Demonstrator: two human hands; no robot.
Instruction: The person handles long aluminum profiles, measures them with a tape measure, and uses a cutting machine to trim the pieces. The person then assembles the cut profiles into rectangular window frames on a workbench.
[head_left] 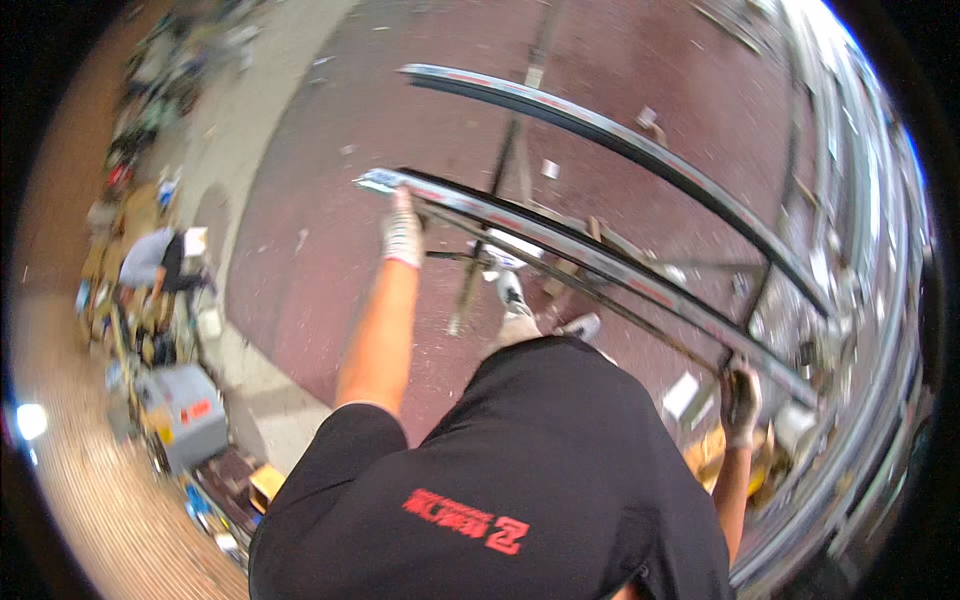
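A long, dark metal profile [600, 263] with a pale, red-marked film strip along it runs slantwise in front of me. Near its far-left end my left hand [402, 232], in a whitish work glove, is closed around the edge. My right hand [740, 402], also gloved, grips the same profile near its right end; its fingers are partly hidden under the bar. A second, similar profile [590, 120] lies beyond, roughly parallel and apart from the first. Dark metal stand bars [508, 150] pass beneath both profiles.
Long metal lengths [865, 200] are stacked along the right side. A grey machine box [185, 415] stands at lower left, near a seated person [155, 262] among clutter. Scraps, such as a white piece [550, 169], dot the reddish floor [300, 250]. Yellowish material [708, 452] lies beside my right forearm.
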